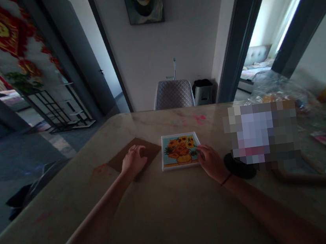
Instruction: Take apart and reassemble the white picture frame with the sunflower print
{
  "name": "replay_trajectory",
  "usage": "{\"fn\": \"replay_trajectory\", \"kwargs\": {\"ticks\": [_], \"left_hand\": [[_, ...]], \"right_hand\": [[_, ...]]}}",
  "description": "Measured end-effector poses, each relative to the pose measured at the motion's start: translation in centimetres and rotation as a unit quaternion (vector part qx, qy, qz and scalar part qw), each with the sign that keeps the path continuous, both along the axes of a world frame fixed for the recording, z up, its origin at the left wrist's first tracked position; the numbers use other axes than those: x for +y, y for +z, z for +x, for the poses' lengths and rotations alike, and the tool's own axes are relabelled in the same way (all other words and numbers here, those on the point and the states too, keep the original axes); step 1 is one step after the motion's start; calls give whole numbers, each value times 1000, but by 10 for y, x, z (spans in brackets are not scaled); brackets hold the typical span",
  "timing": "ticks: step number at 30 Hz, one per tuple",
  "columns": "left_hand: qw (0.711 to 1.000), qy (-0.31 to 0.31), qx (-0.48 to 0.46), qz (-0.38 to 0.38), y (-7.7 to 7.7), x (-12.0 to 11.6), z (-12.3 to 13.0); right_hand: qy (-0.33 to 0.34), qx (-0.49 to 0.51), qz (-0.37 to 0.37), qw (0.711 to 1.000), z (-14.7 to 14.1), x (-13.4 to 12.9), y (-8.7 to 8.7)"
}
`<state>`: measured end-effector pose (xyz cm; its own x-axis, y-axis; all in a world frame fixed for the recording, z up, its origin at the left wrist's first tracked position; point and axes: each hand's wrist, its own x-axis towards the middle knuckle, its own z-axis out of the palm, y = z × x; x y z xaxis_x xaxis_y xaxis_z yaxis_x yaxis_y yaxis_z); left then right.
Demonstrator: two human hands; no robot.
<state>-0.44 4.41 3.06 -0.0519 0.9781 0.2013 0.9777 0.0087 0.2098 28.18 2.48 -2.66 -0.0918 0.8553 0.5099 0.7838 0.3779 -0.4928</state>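
Now: your left hand point(134, 162) rests cupped on a brown card square point(151, 149), pinching nothing | your right hand point(211, 162) lies loosely spread, fingertips point(199, 150) on the right edge of a white-framed sunflower picture point(180, 150) | marble table point(163, 225) beneath | black round pad point(239, 166) just right | quilted grey chair point(173, 94) beyond

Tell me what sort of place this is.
Most likely a room in a private home, perhaps a flat: a grey quilted chair stands beyond a pale marble-look table, a framed painting hangs on the pale wall, and a bed with a grey padded headboard shows through the right-hand doorway.
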Motion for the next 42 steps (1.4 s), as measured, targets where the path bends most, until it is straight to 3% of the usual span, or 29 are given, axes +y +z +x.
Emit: {"fn": "replay_trajectory", "kwargs": {"ticks": [8,12,16,22,27,30,35,42], "left_hand": [[993,0,-62,105,11,6,-7],[982,-30,-104,153,18,1,5],[979,-76,-125,141,21,-8,25],[962,-216,-117,118,21,-25,51],[937,-327,-77,92,11,-33,61],[935,-334,-92,80,2,-34,64],[942,-294,-143,76,-7,-30,67],[955,-249,-146,73,-1,-24,66]], "right_hand": [[14,6,-4,1000,1,1,-3],[59,-17,-2,998,0,-1,-1],[101,-32,11,994,-2,-4,0],[121,-19,12,992,-4,-8,7],[122,-28,26,992,-4,-11,15],[106,-33,30,993,-5,-12,15],[127,-58,58,988,-6,-12,10],[165,-73,54,982,-7,-16,12]]}}
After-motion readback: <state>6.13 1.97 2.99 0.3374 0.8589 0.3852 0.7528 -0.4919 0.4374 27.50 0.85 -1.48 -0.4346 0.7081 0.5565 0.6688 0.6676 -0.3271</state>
